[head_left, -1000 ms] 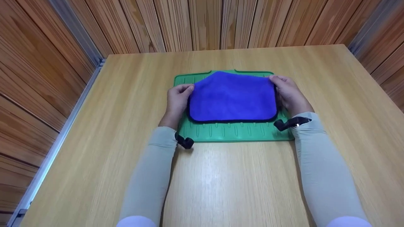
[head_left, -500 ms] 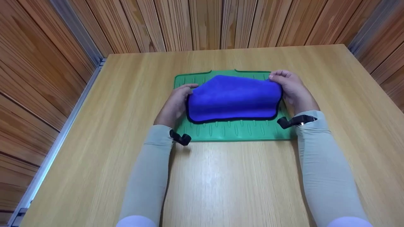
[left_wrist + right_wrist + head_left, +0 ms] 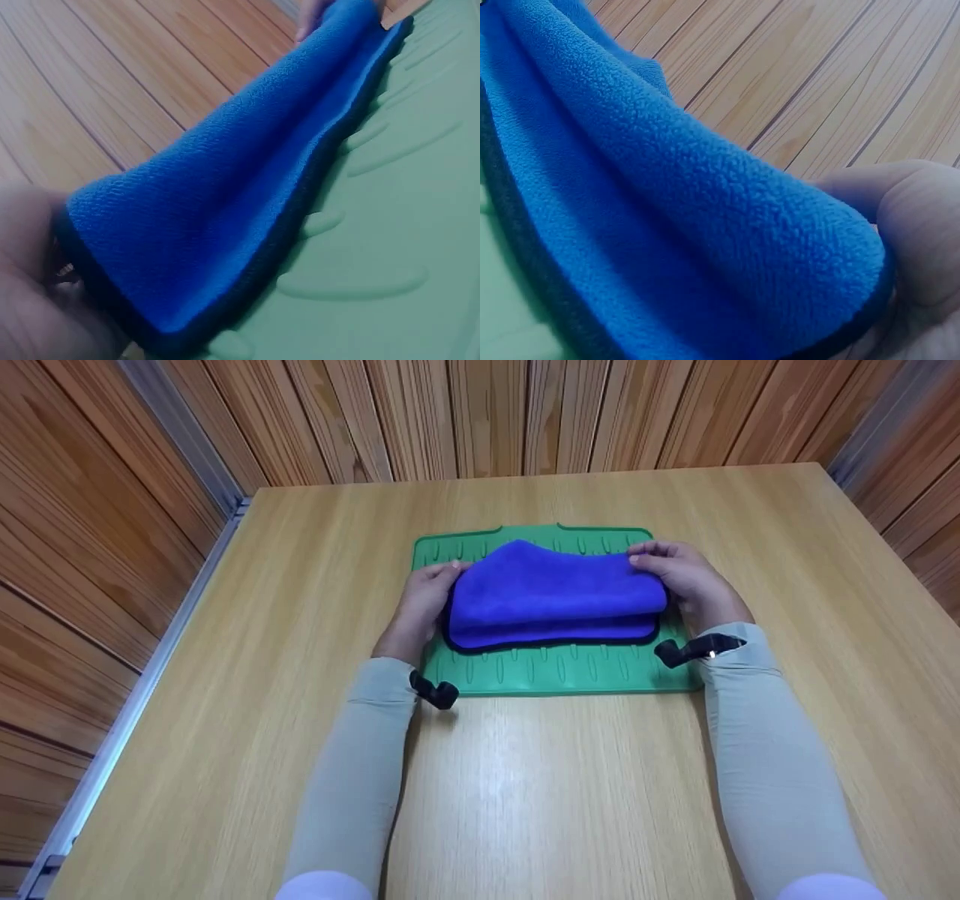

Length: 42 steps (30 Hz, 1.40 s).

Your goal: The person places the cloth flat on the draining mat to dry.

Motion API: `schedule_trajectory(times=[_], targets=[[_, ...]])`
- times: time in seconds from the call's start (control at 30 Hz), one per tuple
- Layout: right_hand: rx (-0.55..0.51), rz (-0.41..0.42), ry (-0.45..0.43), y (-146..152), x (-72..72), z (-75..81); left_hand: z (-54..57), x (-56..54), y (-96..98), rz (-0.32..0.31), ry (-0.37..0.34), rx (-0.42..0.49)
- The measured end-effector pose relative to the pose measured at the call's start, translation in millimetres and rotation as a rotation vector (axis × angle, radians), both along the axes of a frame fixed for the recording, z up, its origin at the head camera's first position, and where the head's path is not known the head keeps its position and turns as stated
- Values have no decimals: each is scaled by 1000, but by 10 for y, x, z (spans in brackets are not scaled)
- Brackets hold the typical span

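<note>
A blue towel with dark edging is folded over on itself on a green ribbed mat. My left hand pinches its left side between thumb and fingers. At the right end, my right hand holds the towel's upper right part, thumb toward me. In the left wrist view the towel rises off the mat in a slope from its dark lower edge. The right wrist view shows the towel bent into a rounded fold beside my thumb. The fingertips behind the cloth are hidden.
The mat lies on a light wooden table. Wood-plank walls stand behind the table and at both sides. A grey metal rail runs along the left edge. Black straps with small devices sit on both wrists.
The towel's upper layer has bent toward me into a roll-like fold, its top edge sinking lower. My right hand went outward, then came slightly back inward; my left hand shifted a little.
</note>
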State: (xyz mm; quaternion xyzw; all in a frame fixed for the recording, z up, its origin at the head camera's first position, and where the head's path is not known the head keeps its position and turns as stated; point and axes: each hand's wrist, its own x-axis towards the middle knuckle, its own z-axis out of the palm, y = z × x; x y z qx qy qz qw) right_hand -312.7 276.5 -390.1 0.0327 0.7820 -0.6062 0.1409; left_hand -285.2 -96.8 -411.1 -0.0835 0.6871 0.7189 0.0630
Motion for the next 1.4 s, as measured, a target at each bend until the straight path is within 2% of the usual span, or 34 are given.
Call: schedule_trajectory(times=[0.1, 0.2, 0.33, 0.47, 0.6, 0.7, 0.8, 0.9, 1.03, 1.2, 1.3, 1.4], targets=[[-63, -69, 86, -19, 8, 57, 4, -10, -7, 80, 106, 55], [-178, -145, 167, -30, 16, 105, 22, -12, -23, 104, 163, 150], [-331, -186, 214, -33, 23, 141, 44, -1, -54, 44, 174, 234], [-387, -143, 178, -16, 23, 140, 63, 22, -74, -58, 145, 256], [-331, -37, 75, 20, 21, 112, 74, 39, -81, -148, 85, 216], [-193, 63, 1, 46, 24, 77, 70, 50, -80, -190, 15, 161], [-43, 138, -39, 61, 24, 39, 65, 55, -69, -198, -34, 52], [60, 163, -27, 67, 19, 14, 66, 56, -51, -176, -45, -91], [78, 127, 45, 62, 18, 16, 51, 34, -33, -129, 34, -191], [-36, -10, 163, 44, 10, 23, 38, 30, -13, -50, 150, -211], [-44, -66, 210, 27, 0, 7, 33, 39, -4, -18, 150, -205], [43, -63, 209, 7, -13, -16, 21, 43, -3, -22, 104, -204]])
